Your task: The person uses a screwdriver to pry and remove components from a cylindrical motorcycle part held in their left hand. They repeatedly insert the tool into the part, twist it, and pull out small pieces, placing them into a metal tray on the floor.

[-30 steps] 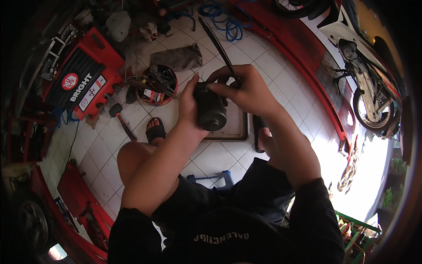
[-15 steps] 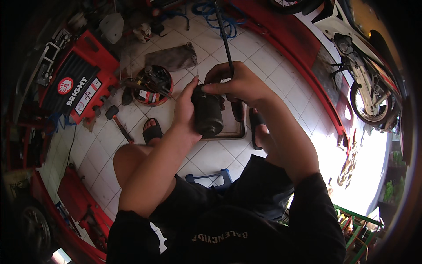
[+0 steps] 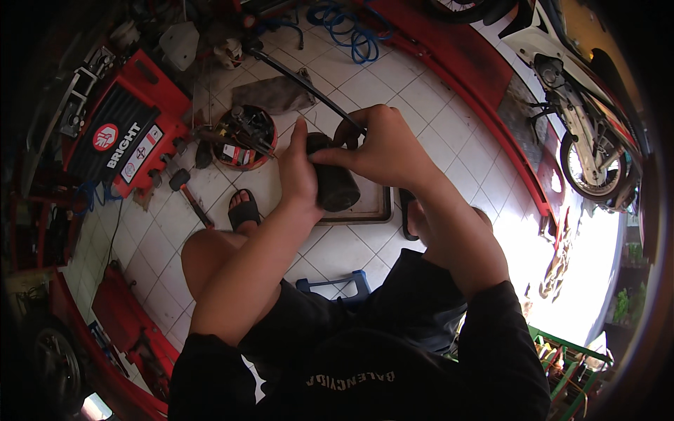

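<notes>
A dark, roughly cylindrical metal part (image 3: 338, 188) is held above a shallow tray, tilted with its rounded end toward me. My left hand (image 3: 298, 168) is closed around its left side, the thumb pointing up along it. My right hand (image 3: 382, 144) is closed on a long dark rod (image 3: 302, 83), which slants to the far left and ends in a dark, unclear shape. The right thumb reaches across to the top of the cylinder. Below the hands, the tray (image 3: 379, 216) lies on the floor between my feet, its inside partly hidden.
Left of my hands stands a round red container (image 3: 242, 165) of parts and tools. Past it are a grey cloth (image 3: 263, 92), a hammer (image 3: 191, 200) and a red machine (image 3: 151, 88). A red ramp (image 3: 463, 67) and a motorcycle (image 3: 576, 126) stand right. A blue-handled item (image 3: 361, 284) lies near my lap.
The rod has swung from nearly upright in the picture to a slant toward the far left. My right hand has turned with it; the cylinder has tipped slightly and shifted a little right.
</notes>
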Action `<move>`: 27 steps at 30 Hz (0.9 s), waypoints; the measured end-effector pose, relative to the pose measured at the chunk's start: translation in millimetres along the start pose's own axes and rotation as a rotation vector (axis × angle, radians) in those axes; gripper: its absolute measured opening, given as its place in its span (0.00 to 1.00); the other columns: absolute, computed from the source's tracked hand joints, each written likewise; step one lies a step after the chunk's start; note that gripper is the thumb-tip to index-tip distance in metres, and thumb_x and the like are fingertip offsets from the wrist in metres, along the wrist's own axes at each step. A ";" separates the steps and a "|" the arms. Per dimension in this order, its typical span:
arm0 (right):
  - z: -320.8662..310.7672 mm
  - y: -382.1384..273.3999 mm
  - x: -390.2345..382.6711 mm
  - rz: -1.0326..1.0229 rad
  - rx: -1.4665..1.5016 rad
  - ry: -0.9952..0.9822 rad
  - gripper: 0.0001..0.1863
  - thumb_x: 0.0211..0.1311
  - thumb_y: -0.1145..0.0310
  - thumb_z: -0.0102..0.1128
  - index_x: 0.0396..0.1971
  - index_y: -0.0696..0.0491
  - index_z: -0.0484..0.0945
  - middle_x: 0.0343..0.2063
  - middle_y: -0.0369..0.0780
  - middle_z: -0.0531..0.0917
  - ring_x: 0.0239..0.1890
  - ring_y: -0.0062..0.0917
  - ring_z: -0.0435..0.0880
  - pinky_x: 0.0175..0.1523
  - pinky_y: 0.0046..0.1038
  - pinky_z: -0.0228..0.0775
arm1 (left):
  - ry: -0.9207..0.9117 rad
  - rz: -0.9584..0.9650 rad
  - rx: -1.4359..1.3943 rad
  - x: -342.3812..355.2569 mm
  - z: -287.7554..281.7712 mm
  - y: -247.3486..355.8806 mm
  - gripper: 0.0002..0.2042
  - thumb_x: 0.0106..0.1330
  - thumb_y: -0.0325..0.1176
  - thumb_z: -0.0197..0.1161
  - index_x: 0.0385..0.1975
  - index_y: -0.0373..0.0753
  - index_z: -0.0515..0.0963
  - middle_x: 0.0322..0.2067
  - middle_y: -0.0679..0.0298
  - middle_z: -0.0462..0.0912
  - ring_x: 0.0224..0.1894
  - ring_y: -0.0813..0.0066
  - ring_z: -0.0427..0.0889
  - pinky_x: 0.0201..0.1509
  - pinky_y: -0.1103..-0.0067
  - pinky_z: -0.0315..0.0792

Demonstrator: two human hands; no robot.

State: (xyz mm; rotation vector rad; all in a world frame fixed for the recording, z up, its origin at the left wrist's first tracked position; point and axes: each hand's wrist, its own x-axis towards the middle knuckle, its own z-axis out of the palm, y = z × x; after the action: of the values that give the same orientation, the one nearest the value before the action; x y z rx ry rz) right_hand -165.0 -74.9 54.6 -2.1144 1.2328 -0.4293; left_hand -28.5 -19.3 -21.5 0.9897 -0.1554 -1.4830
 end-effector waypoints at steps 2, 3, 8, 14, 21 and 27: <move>-1.7 4.6 1.7 -0.014 0.020 -0.006 0.20 0.49 0.55 0.82 0.28 0.59 0.89 0.21 0.43 0.86 0.24 0.27 0.84 0.34 0.30 0.75 | 0.002 -0.026 -0.035 2.8 -2.2 -3.0 0.28 0.76 0.61 0.51 0.41 0.35 0.75 0.36 0.60 0.80 0.36 0.70 0.84 0.41 0.72 0.80; -2.3 5.3 2.0 -0.022 0.030 -0.009 0.20 0.49 0.55 0.82 0.28 0.59 0.89 0.21 0.43 0.86 0.24 0.27 0.84 0.34 0.30 0.75 | 0.004 -0.038 -0.052 3.6 -2.8 -3.6 0.29 0.77 0.61 0.50 0.41 0.35 0.75 0.35 0.59 0.80 0.36 0.70 0.84 0.41 0.72 0.80; -2.1 1.1 -4.2 -0.081 -0.007 0.048 0.20 0.50 0.58 0.82 0.32 0.61 0.89 0.22 0.47 0.86 0.24 0.33 0.84 0.33 0.32 0.75 | 0.050 0.116 0.029 1.7 3.6 -4.5 0.29 0.79 0.59 0.46 0.38 0.35 0.76 0.35 0.59 0.81 0.37 0.71 0.84 0.42 0.73 0.79; 9.4 8.4 -10.0 -0.247 0.042 0.205 0.18 0.51 0.62 0.81 0.34 0.60 0.88 0.25 0.47 0.86 0.26 0.37 0.86 0.35 0.33 0.77 | 0.041 0.220 0.003 3.1 5.9 -6.3 0.31 0.80 0.59 0.43 0.39 0.32 0.77 0.35 0.57 0.82 0.37 0.71 0.84 0.44 0.74 0.79; 14.8 7.0 -13.9 -0.390 0.025 0.296 0.11 0.53 0.65 0.75 0.30 0.57 0.86 0.27 0.44 0.83 0.32 0.44 0.85 0.38 0.40 0.76 | 0.029 0.241 -0.001 1.7 3.8 -6.5 0.32 0.79 0.62 0.45 0.38 0.32 0.76 0.33 0.58 0.81 0.36 0.71 0.84 0.44 0.76 0.79; 15.2 6.1 -17.0 -0.475 -0.119 0.297 0.09 0.59 0.64 0.69 0.30 0.55 0.85 0.26 0.42 0.81 0.28 0.42 0.84 0.35 0.41 0.76 | 0.034 0.234 -0.074 4.8 2.9 -9.7 0.32 0.79 0.62 0.46 0.38 0.32 0.77 0.32 0.59 0.81 0.34 0.71 0.83 0.42 0.76 0.79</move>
State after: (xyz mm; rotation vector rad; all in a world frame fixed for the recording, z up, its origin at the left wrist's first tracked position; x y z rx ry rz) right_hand -169.0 -56.8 40.0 -2.5148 0.9123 -0.9249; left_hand -36.9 -22.7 -28.1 0.9047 -0.1841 -1.2488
